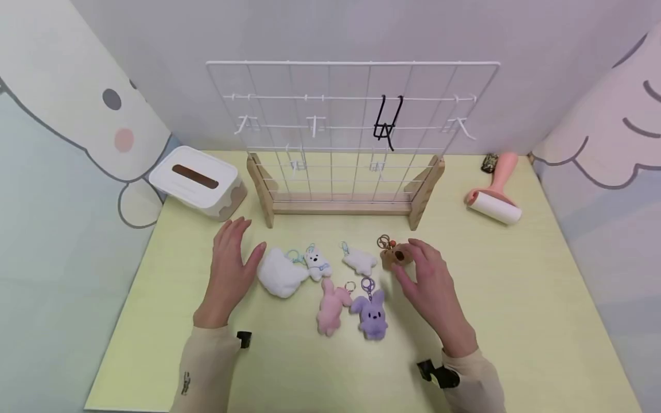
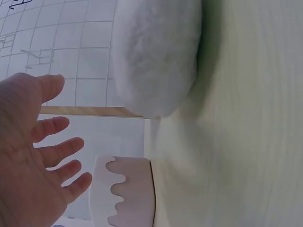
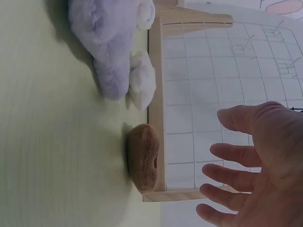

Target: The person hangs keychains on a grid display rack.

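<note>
My left hand (image 1: 227, 269), fingers spread, hovers just left of a fluffy white plush keychain (image 1: 281, 274); the left wrist view shows a gap between the palm and the white plush (image 2: 158, 52). Over the brown plush keychain (image 1: 388, 259) my right hand (image 1: 431, 281) is held with fingers apart, hiding part of it in the head view. In the right wrist view the brown plush (image 3: 144, 158) lies on the table, apart from the fingers. Between the hands lie a white puppy keychain (image 1: 316, 265), a white plush (image 1: 360, 260), a pink bunny (image 1: 330, 310) and a purple bunny (image 1: 373, 318).
Behind the plushes stands a white wire grid rack (image 1: 330, 127) on a wooden base (image 1: 341, 208), with several white hooks and one black hook (image 1: 384, 123). A white tissue box (image 1: 196, 178) is at the back left. A lint roller (image 1: 496, 198) lies at the back right.
</note>
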Demonstrator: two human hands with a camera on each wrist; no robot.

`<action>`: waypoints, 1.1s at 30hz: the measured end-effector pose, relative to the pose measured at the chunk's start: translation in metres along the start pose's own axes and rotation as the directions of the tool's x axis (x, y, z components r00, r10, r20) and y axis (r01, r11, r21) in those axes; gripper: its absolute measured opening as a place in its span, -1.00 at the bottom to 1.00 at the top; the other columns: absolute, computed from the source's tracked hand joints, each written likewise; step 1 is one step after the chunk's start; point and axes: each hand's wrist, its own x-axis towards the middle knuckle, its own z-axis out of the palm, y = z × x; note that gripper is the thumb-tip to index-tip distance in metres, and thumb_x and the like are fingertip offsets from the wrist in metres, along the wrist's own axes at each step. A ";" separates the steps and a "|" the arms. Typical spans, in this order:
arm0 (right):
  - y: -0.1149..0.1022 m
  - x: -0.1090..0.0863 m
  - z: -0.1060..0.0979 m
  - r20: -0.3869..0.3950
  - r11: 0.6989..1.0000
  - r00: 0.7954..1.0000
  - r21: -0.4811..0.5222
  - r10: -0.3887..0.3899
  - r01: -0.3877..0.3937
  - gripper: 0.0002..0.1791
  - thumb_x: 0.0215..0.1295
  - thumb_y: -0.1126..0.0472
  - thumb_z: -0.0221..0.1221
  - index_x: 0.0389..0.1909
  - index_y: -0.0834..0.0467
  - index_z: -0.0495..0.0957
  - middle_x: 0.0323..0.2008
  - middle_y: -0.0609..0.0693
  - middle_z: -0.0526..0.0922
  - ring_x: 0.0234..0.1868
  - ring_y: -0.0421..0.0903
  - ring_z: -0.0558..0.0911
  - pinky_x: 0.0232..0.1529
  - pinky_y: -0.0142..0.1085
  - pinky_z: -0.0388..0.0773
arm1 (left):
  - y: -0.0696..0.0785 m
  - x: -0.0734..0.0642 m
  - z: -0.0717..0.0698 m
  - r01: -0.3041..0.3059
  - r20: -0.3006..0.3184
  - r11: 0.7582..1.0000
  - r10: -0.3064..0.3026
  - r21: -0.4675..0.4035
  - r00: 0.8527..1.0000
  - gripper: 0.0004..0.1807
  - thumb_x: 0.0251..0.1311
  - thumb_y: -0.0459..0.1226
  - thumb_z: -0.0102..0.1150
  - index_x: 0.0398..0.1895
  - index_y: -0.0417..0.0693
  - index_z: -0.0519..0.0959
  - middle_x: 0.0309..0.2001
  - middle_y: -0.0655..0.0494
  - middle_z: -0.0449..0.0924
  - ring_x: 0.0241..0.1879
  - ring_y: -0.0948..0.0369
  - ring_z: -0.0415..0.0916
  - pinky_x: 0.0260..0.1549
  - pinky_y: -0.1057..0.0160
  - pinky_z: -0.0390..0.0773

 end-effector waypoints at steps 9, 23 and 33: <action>0.014 0.034 0.018 0.179 0.956 0.943 -0.148 0.279 -0.254 -0.58 0.46 0.06 0.25 0.08 0.34 0.68 -0.03 0.34 0.69 0.02 0.37 0.65 -0.12 0.27 0.60 | -0.014 0.027 0.005 0.100 0.112 0.995 -0.099 0.000 0.989 -0.31 0.51 -0.21 0.21 0.57 -0.28 0.23 0.47 -0.33 0.30 0.50 -0.23 0.19 0.38 -0.33 0.23; 0.022 0.063 0.057 0.230 0.906 0.898 -0.296 0.376 -0.303 -0.70 0.40 0.05 0.19 -0.30 0.24 0.58 -0.24 0.24 0.60 -0.13 0.31 0.61 -0.24 0.18 0.59 | -0.037 0.051 0.023 0.192 0.171 0.976 -0.172 -0.106 0.970 -0.21 0.52 -0.17 0.21 0.64 -0.23 0.09 0.47 -0.29 0.37 0.46 -0.24 0.29 0.40 -0.30 0.26; 0.039 0.068 0.054 0.259 0.922 0.890 -0.003 0.375 -0.387 -0.76 0.44 0.08 0.32 -0.21 0.20 0.73 -0.32 0.09 0.78 -0.31 0.08 0.71 -0.26 -0.05 0.59 | -0.057 0.067 0.038 0.282 0.241 0.873 -0.197 -0.399 0.950 -0.13 0.46 -0.20 0.31 0.71 0.02 0.07 0.53 -0.15 0.36 0.42 -0.04 0.40 0.07 0.27 0.52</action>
